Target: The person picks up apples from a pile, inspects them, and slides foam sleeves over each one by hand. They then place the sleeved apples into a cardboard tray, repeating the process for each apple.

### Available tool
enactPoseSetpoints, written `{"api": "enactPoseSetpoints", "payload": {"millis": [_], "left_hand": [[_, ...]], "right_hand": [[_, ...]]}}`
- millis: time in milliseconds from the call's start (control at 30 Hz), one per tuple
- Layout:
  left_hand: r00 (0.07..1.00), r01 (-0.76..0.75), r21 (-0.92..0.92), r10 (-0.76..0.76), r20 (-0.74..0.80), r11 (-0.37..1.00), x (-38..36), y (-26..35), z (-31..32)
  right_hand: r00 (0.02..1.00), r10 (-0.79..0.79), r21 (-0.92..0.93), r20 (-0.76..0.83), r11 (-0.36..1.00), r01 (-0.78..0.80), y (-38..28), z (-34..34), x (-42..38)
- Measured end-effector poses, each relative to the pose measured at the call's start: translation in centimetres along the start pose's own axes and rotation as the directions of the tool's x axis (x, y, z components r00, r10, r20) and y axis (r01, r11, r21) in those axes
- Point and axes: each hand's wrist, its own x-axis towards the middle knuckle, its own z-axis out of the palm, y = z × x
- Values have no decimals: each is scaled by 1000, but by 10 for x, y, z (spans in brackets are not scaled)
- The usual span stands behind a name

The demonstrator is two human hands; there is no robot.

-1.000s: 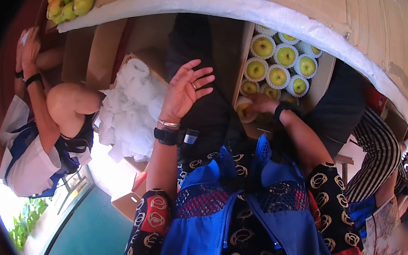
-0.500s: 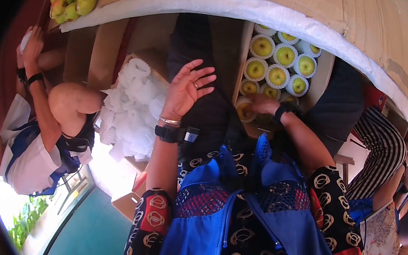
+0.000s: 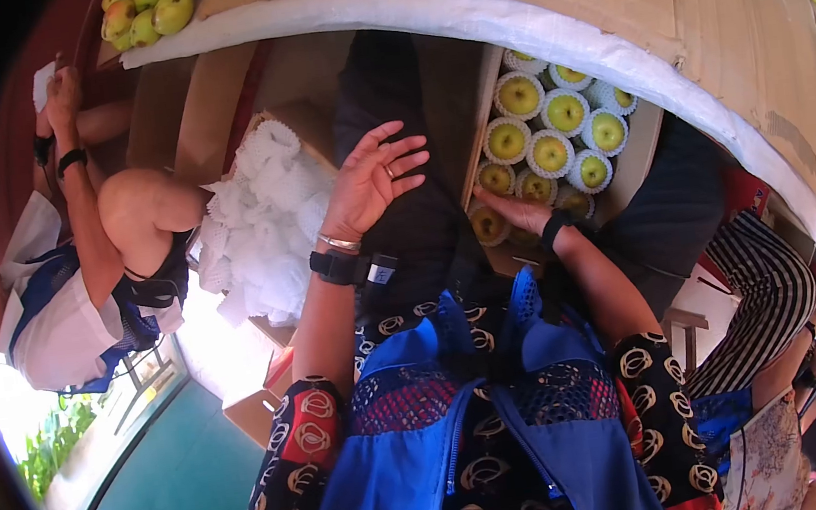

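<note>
My left hand (image 3: 381, 179) is raised over my dark trouser leg, fingers spread and nothing in them. A ring and a bracelet show on it. My right hand (image 3: 520, 212) is over the near left corner of a cardboard box (image 3: 654, 131), its fingers stretched out and close together. Rows of round yellow-green fruits (image 3: 565, 114), each in a white foam net sleeve, fill the box. The right fingertips are beside a sleeved fruit (image 3: 496, 178) by the left wall, and another fruit (image 3: 489, 226) is just below them, partly covered.
A heap of white foam net sleeves (image 3: 258, 217) lies in a carton to the left. Overhead curves a cardboard-covered table with a white padded edge (image 3: 461, 9), bearing green and reddish fruits (image 3: 149, 12). A seated person (image 3: 92, 261) is at left; striped trousers (image 3: 765, 300) show at right.
My right hand has shifted slightly left, its fingers now straighter and the palm more in view. My left hand has stayed nearly still. The person at left has moved a hand holding something white.
</note>
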Motion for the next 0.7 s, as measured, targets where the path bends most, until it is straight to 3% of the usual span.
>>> {"api": "enactPoseSetpoints", "payload": {"millis": [67, 133, 200, 267, 333, 467, 533, 667, 700], "left_hand": [[1000, -21, -22, 21, 22, 1000, -3, -2, 1], [998, -57, -17, 57, 35, 998, -3, -8, -1], [998, -54, -25, 55, 26, 998, -3, -6, -2], [997, -41, -68, 45, 59, 997, -1, -10, -10], [999, -43, -60, 44, 26, 997, -4, -11, -7], [993, -85, -19, 83, -79, 996, -14, -18, -5], [986, -117, 0, 116, -122, 993, -21, -20, -1], [965, -122, 134, 149, -214, 983, -31, -27, 4], [970, -95, 201, 136, -202, 975, -36, -26, 8]], "right_hand": [[999, -1, 93, 49, 996, -4, 9, 6, -4], [994, -95, -98, 56, 990, 100, 19, 7, 7], [995, -72, -272, 65, 958, 87, 24, 6, 8], [1000, -26, -67, -13, 997, 25, 19, 11, 10], [999, -26, -25, -41, 999, 25, 13, 8, 7], [997, -61, -91, -40, 994, 57, 17, 6, 19], [974, 80, -199, -211, 972, -123, -2, 7, 6], [966, 16, -227, -258, 971, -76, 6, -6, 7], [952, -91, -259, -294, 966, 12, 6, -9, 6]]}}
